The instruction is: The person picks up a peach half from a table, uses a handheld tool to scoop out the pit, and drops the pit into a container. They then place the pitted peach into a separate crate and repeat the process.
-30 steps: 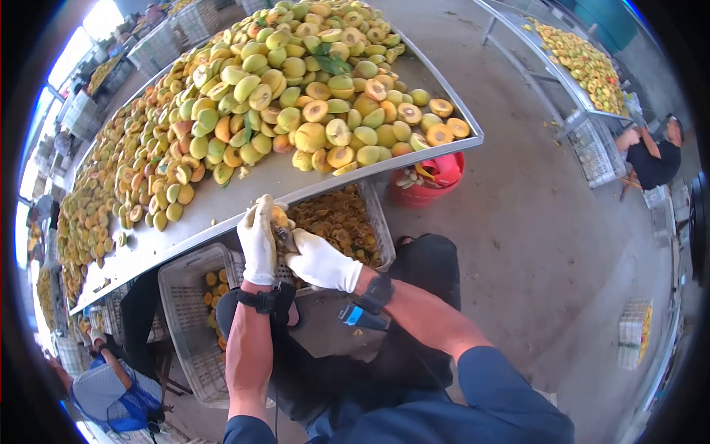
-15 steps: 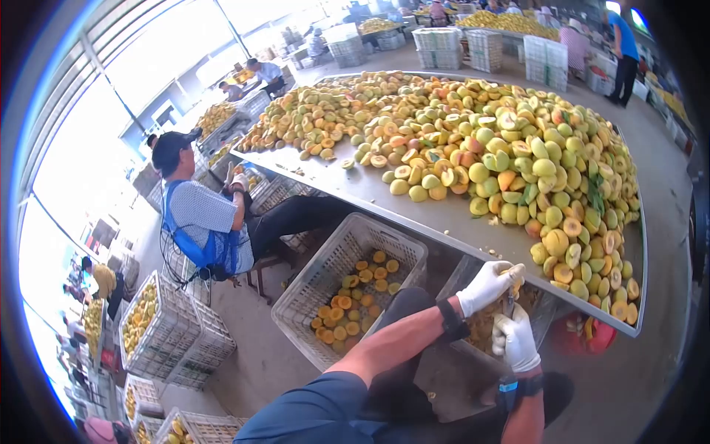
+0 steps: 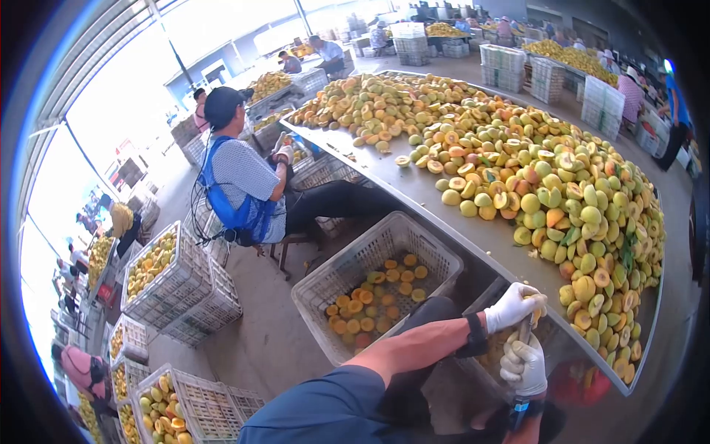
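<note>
Right hand (image 3: 523, 364), white glove, fist tight round slim metal tool (image 3: 523, 331), just under table edge. Left hand (image 3: 512, 307), gloved too, curled over yellow peach (image 3: 537, 302), tool tip at fruit. Beside them, white plastic lattice crate (image 3: 340, 259) holding orange peach halves (image 3: 373, 296). Above, long steel table (image 3: 481, 237), heaped yellow-green peaches (image 3: 562, 185). Farther off, seated person in blue vest (image 3: 240, 185).

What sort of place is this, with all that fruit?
Most likely a fruit-processing shed: a long metal table heaped with peaches, a plastic crate of halved fruit, and a seated worker alongside.
</note>
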